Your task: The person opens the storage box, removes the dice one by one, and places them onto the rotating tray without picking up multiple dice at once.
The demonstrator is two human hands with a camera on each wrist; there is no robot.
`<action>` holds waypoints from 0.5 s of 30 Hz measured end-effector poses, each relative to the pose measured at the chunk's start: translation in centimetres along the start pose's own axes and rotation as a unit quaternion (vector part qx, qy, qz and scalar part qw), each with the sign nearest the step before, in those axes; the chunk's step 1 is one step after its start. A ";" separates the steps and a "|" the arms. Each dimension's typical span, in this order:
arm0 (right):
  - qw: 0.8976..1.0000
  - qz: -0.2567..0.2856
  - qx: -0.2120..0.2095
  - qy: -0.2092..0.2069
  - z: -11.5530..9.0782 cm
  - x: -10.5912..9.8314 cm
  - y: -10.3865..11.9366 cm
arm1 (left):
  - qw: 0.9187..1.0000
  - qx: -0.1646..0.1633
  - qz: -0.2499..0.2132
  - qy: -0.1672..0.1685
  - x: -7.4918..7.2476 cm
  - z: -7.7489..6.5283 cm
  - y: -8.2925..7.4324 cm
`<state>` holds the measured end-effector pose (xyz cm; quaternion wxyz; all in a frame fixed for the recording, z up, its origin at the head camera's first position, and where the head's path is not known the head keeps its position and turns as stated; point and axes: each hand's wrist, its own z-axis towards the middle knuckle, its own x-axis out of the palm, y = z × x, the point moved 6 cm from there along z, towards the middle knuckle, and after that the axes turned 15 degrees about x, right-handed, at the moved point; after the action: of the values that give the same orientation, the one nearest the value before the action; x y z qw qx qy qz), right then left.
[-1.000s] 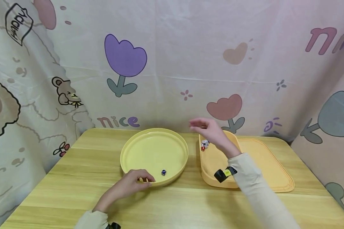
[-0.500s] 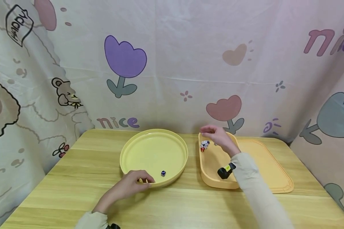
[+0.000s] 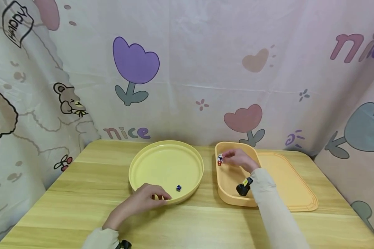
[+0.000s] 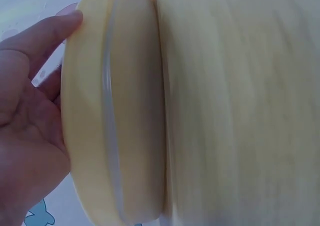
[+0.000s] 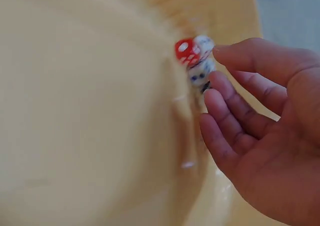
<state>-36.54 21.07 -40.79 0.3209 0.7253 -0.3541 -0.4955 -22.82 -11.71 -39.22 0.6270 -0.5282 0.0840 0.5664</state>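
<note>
My left hand (image 3: pixel 148 197) grips the near rim of a round yellow tray (image 3: pixel 162 166), with the thumb on the outside of its wall (image 4: pixel 87 95). A single dark blue die (image 3: pixel 178 188) lies in that tray, close to the near rim. Inside the orange box, my right hand (image 3: pixel 239 159) reaches to a small cluster of dice at the left wall. The right wrist view, somewhat blurred, has a red die (image 5: pixel 185 50) and a white die (image 5: pixel 199 74) by the fingertips. Thumb and fingers there are bent but spread apart; some dice are partly hidden behind them.
The orange box (image 3: pixel 230 178) stands right of the round tray, with a strip of wooden table (image 3: pixel 210 173) between them. A flat orange lid (image 3: pixel 294 183) lies against the box's right side. A patterned curtain (image 3: pixel 180 69) hangs behind the table.
My right hand has come down from above the far end of the box to the dice by its left wall. The left hand stays on the tray rim.
</note>
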 end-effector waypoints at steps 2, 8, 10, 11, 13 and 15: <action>1.000 0.011 0.012 0.019 0.0 0.0 -0.6 | 1.000 0.006 -0.006 0.001 0.0 0.1 0.0; 0.999 0.034 0.026 0.023 0.4 0.0 -1.6 | 1.000 -0.018 -0.022 -0.002 0.3 -0.1 0.6; 0.999 0.029 0.027 0.018 0.3 0.2 -1.6 | 0.999 -0.030 -0.024 -0.003 0.3 -0.3 0.8; 0.999 0.028 0.029 0.015 0.3 0.3 -1.6 | 0.999 -0.034 -0.023 -0.004 0.3 -0.3 0.8; 0.999 0.028 0.032 0.013 0.3 0.5 -1.6 | 0.999 -0.041 -0.024 -0.006 0.4 -0.4 0.9; 0.999 0.031 0.041 0.009 0.5 0.7 -1.7 | 0.999 -0.042 -0.023 -0.009 0.4 -0.4 0.9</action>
<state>-36.53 21.39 -42.67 0.3090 0.7311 -0.3934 -0.4640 -23.22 -11.98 -40.16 0.6180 -0.5509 0.0426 0.5593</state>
